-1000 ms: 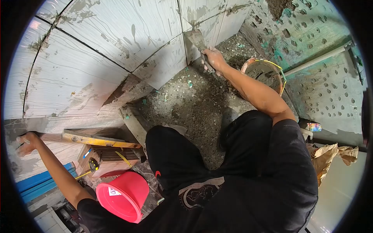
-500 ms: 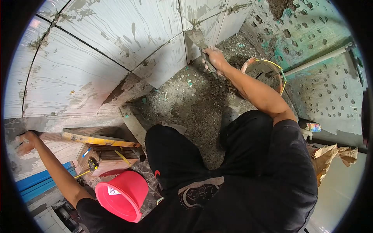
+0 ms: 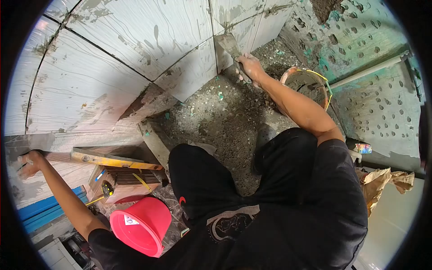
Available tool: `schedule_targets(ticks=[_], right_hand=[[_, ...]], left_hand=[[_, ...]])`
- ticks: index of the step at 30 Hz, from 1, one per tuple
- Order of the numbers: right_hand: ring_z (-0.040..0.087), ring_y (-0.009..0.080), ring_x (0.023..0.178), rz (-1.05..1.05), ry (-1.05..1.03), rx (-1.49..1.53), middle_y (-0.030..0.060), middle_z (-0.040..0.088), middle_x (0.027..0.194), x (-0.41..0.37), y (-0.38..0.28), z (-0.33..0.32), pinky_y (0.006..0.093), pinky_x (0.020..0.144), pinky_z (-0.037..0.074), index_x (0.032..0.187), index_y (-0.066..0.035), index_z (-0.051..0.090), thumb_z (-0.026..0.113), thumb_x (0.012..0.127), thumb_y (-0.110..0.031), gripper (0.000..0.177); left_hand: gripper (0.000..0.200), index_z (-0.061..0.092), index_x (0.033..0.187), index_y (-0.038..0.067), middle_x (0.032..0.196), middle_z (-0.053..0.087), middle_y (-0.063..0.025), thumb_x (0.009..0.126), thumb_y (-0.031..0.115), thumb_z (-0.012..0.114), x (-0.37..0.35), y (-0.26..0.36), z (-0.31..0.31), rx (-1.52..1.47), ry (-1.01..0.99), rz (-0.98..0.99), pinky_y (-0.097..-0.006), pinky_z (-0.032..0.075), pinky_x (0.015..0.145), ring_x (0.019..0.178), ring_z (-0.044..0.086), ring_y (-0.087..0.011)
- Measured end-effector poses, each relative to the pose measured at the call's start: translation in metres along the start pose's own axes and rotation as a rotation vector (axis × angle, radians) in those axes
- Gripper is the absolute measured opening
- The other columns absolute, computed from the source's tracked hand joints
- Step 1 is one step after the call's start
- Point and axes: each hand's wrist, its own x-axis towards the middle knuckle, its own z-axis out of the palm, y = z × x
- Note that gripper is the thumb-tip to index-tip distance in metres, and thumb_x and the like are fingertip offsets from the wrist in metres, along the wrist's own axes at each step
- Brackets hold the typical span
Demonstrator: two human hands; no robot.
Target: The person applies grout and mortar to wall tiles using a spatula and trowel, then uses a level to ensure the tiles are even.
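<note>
In my right hand (image 3: 251, 69) is a scraper (image 3: 228, 45) smeared with grey mortar, its fingers wrapped round the handle. The broad blade lies against the white wall tiles (image 3: 189, 72), close to a vertical joint near the floor. Far to the left, my left hand (image 3: 30, 164) rests against a grey, smeared surface with its fingers spread and holds nothing. Grey smears mark the tiles, and dark gaps run between them.
A mortar bucket (image 3: 307, 87) stands right of my right forearm. By my left arm are a yellow spirit level (image 3: 105, 158), a stack of tiles (image 3: 126, 180), a tape measure (image 3: 107, 189) and a pink bucket (image 3: 148, 220). Rubble covers the floor (image 3: 225, 112). Crumpled brown paper (image 3: 378, 184) lies right.
Almost nothing differs. The scraper and my right hand stay at the same tile joint, and my left hand keeps its place.
</note>
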Motion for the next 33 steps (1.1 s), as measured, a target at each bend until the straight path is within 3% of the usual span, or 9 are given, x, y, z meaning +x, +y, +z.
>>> schedule_targets(ticks=[13,25,28,33], right_hand=[[0.05,0.0163,0.04,0.004,0.015,0.008,0.0072,0.054,0.059,0.0,-0.001,0.0,0.0296,0.033,0.035,0.087,-0.005,0.048,0.048,0.081,-0.022,0.018],[0.049,0.0158,0.038,0.007,-0.008,0.052,0.0071,0.053,0.058,-0.002,-0.001,0.0,0.0285,0.031,0.034,0.086,-0.006,0.047,0.047,0.082,-0.021,0.016],[0.049,0.0156,0.039,0.014,-0.004,0.062,0.007,0.053,0.059,-0.002,-0.003,0.0,0.0284,0.032,0.035,0.087,-0.006,0.047,0.048,0.082,-0.021,0.016],[0.048,0.015,0.039,0.039,-0.023,0.009,0.0068,0.053,0.059,-0.003,-0.009,0.0,0.028,0.032,0.035,0.087,-0.006,0.046,0.046,0.083,-0.021,0.016]], left_hand=[[0.082,0.019,0.127,-0.017,0.129,0.015,-0.0426,0.084,0.048,0.043,-0.002,0.006,-0.003,0.016,-0.046,-0.067,-0.0591,0.016,0.098,0.122,0.017,-0.0528],[0.081,0.02,0.126,-0.018,0.129,0.016,-0.0423,0.085,0.048,0.043,0.0,-0.022,0.009,0.045,0.009,0.007,-0.0585,0.017,0.099,0.122,0.017,-0.0529],[0.08,0.022,0.125,-0.018,0.129,0.016,-0.0425,0.085,0.048,0.042,-0.002,0.0,0.001,0.011,-0.009,-0.053,-0.059,0.016,0.099,0.122,0.017,-0.0534],[0.081,0.022,0.125,-0.019,0.128,0.018,-0.0427,0.084,0.047,0.044,-0.001,0.012,-0.005,-0.026,0.004,0.011,-0.0596,0.016,0.099,0.122,0.018,-0.0537]])
